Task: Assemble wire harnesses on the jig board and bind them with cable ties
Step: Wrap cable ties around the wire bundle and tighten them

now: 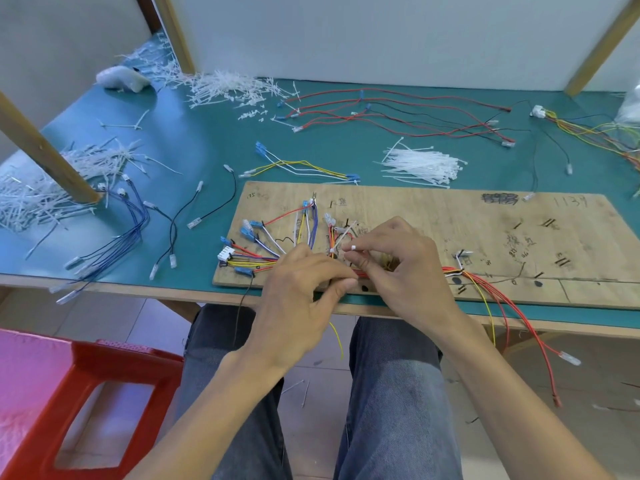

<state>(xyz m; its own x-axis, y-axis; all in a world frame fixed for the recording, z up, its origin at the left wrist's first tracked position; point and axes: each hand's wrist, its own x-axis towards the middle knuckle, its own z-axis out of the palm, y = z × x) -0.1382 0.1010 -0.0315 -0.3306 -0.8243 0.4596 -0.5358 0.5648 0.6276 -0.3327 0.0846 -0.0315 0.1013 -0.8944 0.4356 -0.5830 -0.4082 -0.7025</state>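
One red stool (86, 393) stands below and left of the grip, on a tiled floor. Two hands meet at the near edge of one jig board (450, 216). The left hand (304, 299) pinches the harness (249, 262) between thumb and forefinger. The right hand (405, 268), touching it, pinches one white tie (353, 248) just beyond. Harness wires fan left of the grip to blue terminals. Red and yellow wires trail right, off the table edge. Beyond the grip lies one tie bundle (422, 166) on the green mat (207, 140). Two offcut heaps (45, 188) lie far left and beyond. Three wooden posts (45, 150) rise from the mat before a white wall (381, 36).
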